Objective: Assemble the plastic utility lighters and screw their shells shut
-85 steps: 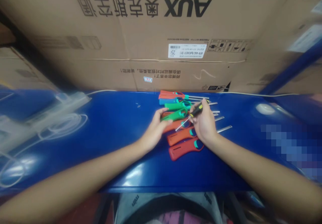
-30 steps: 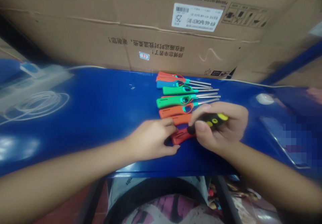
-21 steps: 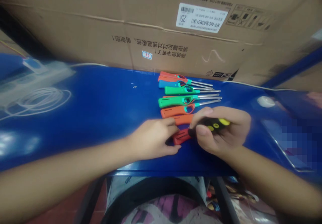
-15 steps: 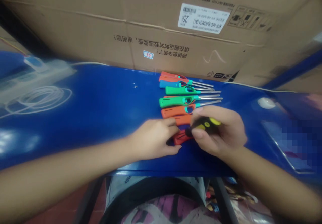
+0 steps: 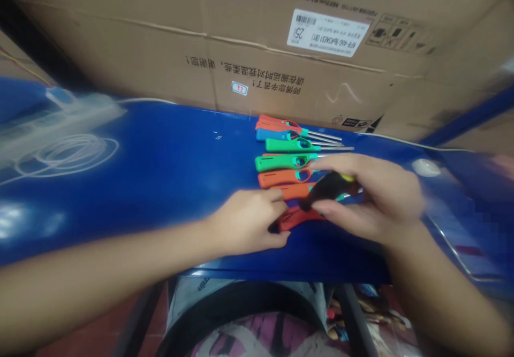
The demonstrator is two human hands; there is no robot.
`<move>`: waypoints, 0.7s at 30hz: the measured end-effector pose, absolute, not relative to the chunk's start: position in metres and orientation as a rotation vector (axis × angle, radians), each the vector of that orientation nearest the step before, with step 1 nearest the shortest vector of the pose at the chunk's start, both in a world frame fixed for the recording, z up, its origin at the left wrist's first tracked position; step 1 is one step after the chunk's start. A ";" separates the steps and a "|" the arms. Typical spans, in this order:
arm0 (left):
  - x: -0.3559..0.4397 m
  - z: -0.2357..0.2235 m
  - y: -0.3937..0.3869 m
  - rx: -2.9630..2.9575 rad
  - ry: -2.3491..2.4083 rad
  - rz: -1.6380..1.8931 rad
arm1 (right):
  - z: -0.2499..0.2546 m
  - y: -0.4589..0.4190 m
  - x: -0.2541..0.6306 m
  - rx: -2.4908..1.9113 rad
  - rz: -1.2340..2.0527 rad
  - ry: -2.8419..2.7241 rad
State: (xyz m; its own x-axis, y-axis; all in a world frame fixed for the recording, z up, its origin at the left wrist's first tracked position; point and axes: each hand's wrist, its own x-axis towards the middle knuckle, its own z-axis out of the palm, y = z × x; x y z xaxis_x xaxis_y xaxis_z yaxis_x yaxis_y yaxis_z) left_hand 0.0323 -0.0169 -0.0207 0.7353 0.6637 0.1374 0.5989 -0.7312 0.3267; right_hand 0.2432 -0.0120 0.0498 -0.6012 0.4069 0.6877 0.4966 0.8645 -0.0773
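Left hand (image 5: 251, 220) is pinching the handle end of a red lighter (image 5: 297, 218) between thumb and bent fingers, as I am viewing it from my remote seat. That red lighter is lying lowest in the row, nearest the front edge of the glossy blue table (image 5: 180, 153). I am watching the right hand (image 5: 377, 196) clasping a black-and-yellow screwdriver (image 5: 327, 188), thumb below and fingers curling over the top. Its handle is hovering above the red lighter; its shaft is hiding from me, so I cannot tell whether the tip is touching anything.

Beyond, I am counting two orange lighters (image 5: 281, 177), two green lighters (image 5: 283, 161), a blue lighter (image 5: 271, 134) and an orange-red lighter (image 5: 277, 123), all lying with their barrels pointing right. The right hand is covering some of those barrels. Behind them a large carton (image 5: 160, 4) is standing. Far left, I am seeing a coiled white cable (image 5: 76, 153) resting beside a blurred power strip (image 5: 92, 111).
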 end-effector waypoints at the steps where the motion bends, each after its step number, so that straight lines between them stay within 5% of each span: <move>1: 0.032 -0.021 -0.017 2.673 0.999 0.360 | 0.050 -0.012 0.243 -0.651 -0.167 -2.275; 21: 0.033 -0.018 -0.016 2.706 1.013 0.347 | 0.047 -0.016 0.236 -0.794 -0.064 -2.187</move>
